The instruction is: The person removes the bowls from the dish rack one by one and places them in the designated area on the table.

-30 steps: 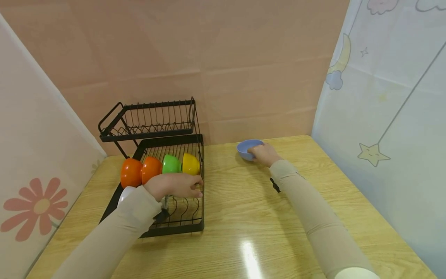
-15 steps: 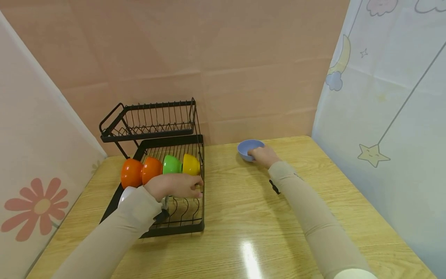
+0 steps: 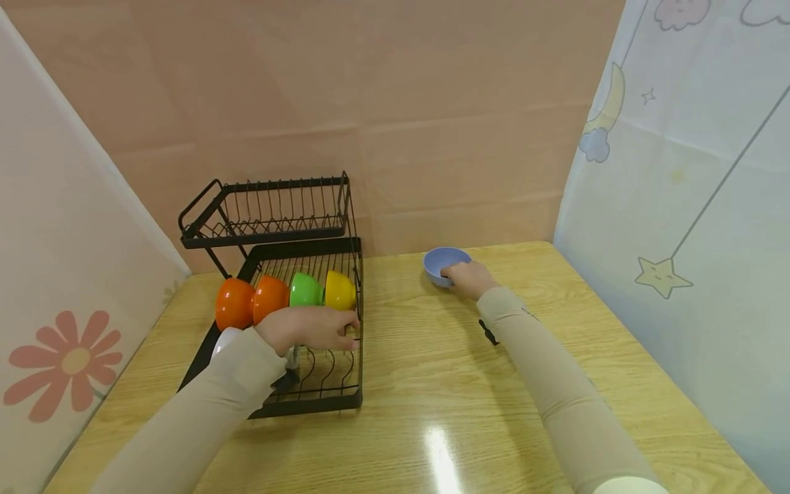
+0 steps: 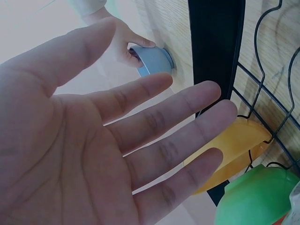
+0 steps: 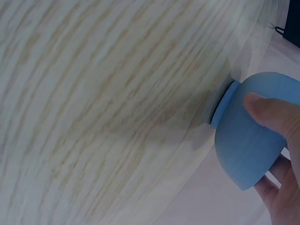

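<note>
A blue bowl (image 3: 437, 266) stands upright toward the back of the table. My right hand (image 3: 470, 280) pinches its near right rim, the thumb (image 5: 265, 108) on the outer wall and other fingers inside. Over the front right part of the black dish rack (image 3: 361, 384), my left hand (image 3: 311, 328) hovers with its fingers relaxed and apart, holding nothing, as its wrist view confirms. Just beyond it in the lower tier, a yellow bowl (image 3: 340, 291), a green bowl (image 3: 305, 289) and two orange bowls (image 3: 234, 305) stand on their sides in a row.
A white rounded dish (image 3: 225, 339) in the rack is partly hidden by my left sleeve. The rack's upper tier (image 3: 265, 237) rises over the lower tier's back part. Fabric walls border the wooden table (image 3: 420, 384) at the back and both sides.
The head view has shifted very slightly. Both hands keep their places, the right one still at the bowl's rim.
</note>
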Available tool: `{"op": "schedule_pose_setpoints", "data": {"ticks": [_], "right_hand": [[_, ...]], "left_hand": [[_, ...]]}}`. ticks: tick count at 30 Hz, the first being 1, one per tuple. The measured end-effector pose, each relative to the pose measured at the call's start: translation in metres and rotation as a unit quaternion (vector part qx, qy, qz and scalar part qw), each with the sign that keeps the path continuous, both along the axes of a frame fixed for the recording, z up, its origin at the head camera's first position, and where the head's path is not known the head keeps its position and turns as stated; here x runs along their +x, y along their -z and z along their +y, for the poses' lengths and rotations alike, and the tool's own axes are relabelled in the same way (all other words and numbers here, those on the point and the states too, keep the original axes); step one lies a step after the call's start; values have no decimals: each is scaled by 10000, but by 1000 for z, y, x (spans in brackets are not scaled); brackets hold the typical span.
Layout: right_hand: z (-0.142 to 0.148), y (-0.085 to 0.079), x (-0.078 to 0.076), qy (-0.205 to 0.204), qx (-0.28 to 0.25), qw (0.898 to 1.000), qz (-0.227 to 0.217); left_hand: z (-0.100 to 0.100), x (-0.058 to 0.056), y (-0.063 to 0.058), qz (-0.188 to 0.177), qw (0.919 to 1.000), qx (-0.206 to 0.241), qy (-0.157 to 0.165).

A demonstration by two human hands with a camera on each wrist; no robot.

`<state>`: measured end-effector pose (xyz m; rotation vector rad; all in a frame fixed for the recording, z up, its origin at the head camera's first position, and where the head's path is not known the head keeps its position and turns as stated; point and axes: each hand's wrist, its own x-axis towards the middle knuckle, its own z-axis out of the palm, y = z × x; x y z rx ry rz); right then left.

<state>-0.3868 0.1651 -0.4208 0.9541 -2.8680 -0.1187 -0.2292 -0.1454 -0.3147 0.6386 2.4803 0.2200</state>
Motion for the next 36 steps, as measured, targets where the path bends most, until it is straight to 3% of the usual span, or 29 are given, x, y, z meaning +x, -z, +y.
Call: {"op": "schedule_pose_setpoints", "data": {"ticks": [7, 15, 21, 27, 31, 36], "right_hand": [[3, -1, 5, 4, -88, 9999, -62], [2, -8, 9, -37, -1086, 9915, -720], [1, -34, 25, -347, -1698, 9840, -425], [3, -60, 49, -780, -1878, 9791, -56], [4, -67, 66, -1079, -1869, 9763, 180], [4, -63, 87, -1578, -1739, 9704, 558]], "left_hand": [[2, 1, -4, 3, 9999, -105, 32], [2, 0, -4, 0, 10000, -68, 30], [2, 0, -3, -44, 10000, -47, -18], [1, 0, -2, -22, 10000, -22, -7], [1, 0, -2, -56, 10000, -1, -42], [2, 1, -2, -65, 10000, 11, -29]]}}
